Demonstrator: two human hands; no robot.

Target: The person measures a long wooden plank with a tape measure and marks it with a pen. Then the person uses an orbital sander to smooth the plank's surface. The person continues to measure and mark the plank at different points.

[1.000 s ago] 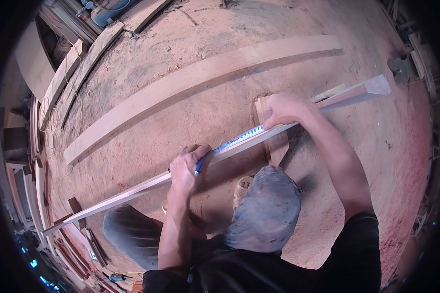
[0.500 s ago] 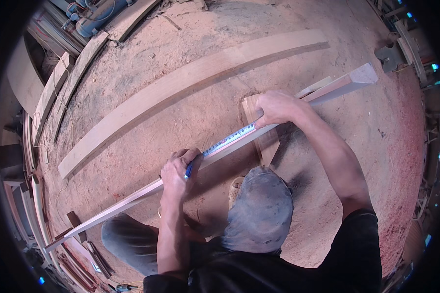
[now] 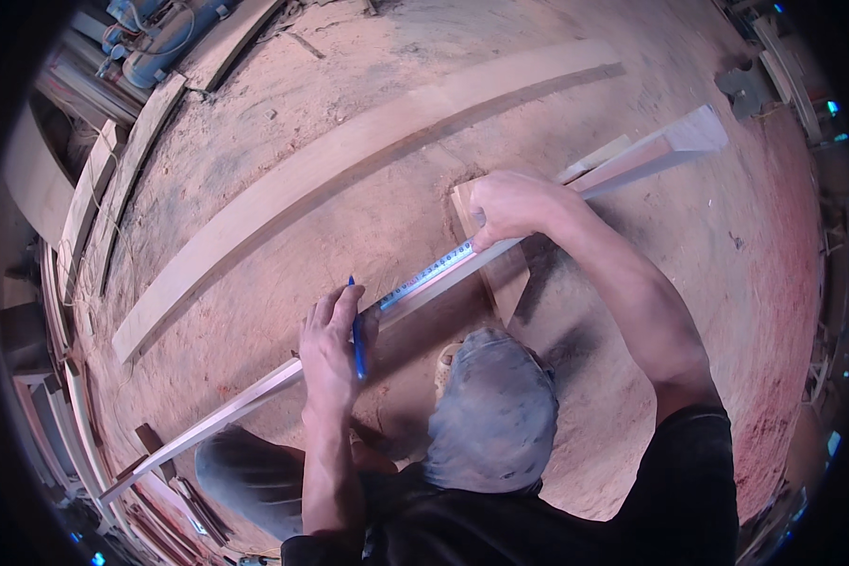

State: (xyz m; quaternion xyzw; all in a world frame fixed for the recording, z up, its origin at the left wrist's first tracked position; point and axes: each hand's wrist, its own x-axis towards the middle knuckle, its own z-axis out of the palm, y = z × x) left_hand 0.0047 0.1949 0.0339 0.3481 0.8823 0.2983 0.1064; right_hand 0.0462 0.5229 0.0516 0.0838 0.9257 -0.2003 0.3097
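A long, narrow wooden beam (image 3: 443, 288) slants from the lower left to the upper right. Along its top lies a measuring tape (image 3: 429, 274), its marked blade stretched between my hands. My left hand (image 3: 330, 335) is closed round a blue pen (image 3: 358, 349) that stands nearly upright, and rests at the tape's lower-left end; whether a tape case is under the palm is hidden. My right hand (image 3: 514, 208) is curled over the beam, thumb on the tape's upper-right end, fingertips partly hidden. Beneath the beam there, a short wooden board (image 3: 509, 292) lies crosswise.
A broad curved plank (image 3: 349, 160) lies on the dusty floor beyond the beam. Wooden boards (image 3: 141, 151) and a blue compressor-like machine (image 3: 174, 47) stand at the far left. More timber strips (image 3: 165, 519) lie lower left. My bent knee (image 3: 495, 406) is close below the beam.
The pen has swung from lying mostly hidden in my left hand to upright, its tip showing above the fingers. My right hand stays on the tape; the view has shifted slightly.
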